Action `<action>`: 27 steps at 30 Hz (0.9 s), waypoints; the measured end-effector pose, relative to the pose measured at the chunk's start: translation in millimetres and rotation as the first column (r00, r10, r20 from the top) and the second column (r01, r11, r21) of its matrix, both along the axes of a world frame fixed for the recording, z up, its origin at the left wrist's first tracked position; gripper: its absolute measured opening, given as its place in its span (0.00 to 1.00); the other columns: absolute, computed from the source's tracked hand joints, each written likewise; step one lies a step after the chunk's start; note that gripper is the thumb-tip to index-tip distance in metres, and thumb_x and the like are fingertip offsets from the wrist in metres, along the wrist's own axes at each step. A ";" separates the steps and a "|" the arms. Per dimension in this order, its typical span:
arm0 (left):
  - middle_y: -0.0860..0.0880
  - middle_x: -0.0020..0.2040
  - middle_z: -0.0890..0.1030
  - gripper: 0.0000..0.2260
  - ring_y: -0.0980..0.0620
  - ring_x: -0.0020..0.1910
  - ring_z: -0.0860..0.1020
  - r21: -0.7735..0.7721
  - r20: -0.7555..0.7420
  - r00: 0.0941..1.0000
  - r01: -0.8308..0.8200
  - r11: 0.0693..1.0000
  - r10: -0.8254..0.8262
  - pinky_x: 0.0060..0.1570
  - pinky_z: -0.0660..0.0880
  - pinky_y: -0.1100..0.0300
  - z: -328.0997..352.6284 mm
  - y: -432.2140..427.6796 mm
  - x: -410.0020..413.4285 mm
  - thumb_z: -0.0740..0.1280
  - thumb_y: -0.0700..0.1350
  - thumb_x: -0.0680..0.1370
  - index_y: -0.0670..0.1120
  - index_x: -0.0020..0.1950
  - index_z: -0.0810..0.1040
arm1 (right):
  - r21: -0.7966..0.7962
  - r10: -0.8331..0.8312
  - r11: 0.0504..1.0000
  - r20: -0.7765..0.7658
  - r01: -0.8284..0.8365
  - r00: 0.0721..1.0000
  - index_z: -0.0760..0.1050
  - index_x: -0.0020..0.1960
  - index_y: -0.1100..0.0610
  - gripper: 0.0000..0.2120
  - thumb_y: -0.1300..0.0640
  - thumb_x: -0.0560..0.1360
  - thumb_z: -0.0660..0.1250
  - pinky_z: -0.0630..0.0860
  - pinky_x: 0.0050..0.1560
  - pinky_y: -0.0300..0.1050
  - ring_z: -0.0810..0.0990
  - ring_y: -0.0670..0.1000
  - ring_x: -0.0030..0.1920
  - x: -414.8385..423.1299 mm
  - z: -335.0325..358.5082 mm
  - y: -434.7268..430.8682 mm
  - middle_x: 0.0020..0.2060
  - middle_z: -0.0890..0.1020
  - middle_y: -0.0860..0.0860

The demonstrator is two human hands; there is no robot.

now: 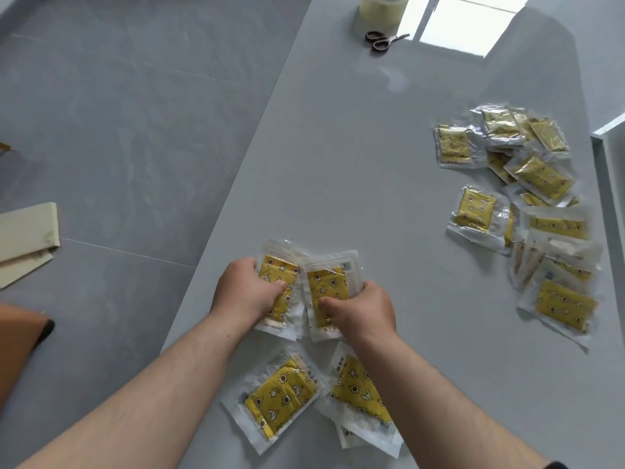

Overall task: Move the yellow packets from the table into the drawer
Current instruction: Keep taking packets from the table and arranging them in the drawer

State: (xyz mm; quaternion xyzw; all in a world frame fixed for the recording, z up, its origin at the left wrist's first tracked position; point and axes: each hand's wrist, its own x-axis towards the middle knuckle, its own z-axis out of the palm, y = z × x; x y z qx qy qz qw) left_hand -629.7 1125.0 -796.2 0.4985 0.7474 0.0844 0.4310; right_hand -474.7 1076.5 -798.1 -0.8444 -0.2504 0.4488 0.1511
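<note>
Yellow packets in clear plastic wrap lie on a grey table point(355, 164). My left hand point(245, 292) grips one yellow packet point(279, 275) near the table's left edge. Beside it, my right hand point(363, 308) grips a second yellow packet point(326, 286); both packets overlap slightly. Two more packets lie closer to me, one point(280, 399) under my left forearm's side and one point(358, 394) partly hidden by my right forearm. A large loose pile of packets point(541, 211) spreads along the table's right side. No drawer is visible.
A roll of clear tape point(382, 8) and scissors point(384, 40) sit at the far end of the table. A raised grey edge point(608, 157) borders the table at right. Beige boards point(27, 235) and an orange object point(20, 336) lie on the tiled floor at left.
</note>
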 end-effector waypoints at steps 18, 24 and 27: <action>0.42 0.41 0.84 0.06 0.43 0.39 0.83 -0.269 0.460 0.773 -0.349 0.898 0.438 0.44 0.80 0.45 44.6 -13.9 -29.5 0.66 0.33 0.76 0.43 0.47 0.78 | 0.058 -0.230 0.958 -0.434 0.282 0.871 0.77 0.50 0.59 0.09 0.65 0.71 0.71 0.80 0.56 0.58 0.84 0.58 0.49 18.7 47.6 -19.3 0.47 0.85 0.58; 0.41 0.41 0.85 0.07 0.44 0.36 0.84 -0.332 0.564 0.665 -0.360 0.872 0.489 0.34 0.81 0.51 107.0 -26.9 -42.0 0.65 0.34 0.76 0.40 0.53 0.78 | 0.132 -0.238 0.925 -0.532 0.357 0.813 0.79 0.51 0.59 0.10 0.67 0.72 0.72 0.81 0.49 0.53 0.86 0.57 0.45 20.8 116.6 -27.3 0.43 0.87 0.56; 0.39 0.45 0.85 0.09 0.40 0.42 0.83 -0.331 0.597 0.642 -0.348 0.877 0.480 0.42 0.80 0.46 147.3 -36.9 -50.7 0.65 0.34 0.76 0.39 0.55 0.78 | 0.159 -0.240 0.907 -0.566 0.390 0.788 0.79 0.52 0.62 0.10 0.68 0.72 0.71 0.79 0.55 0.60 0.85 0.60 0.47 19.3 163.5 -32.3 0.44 0.87 0.59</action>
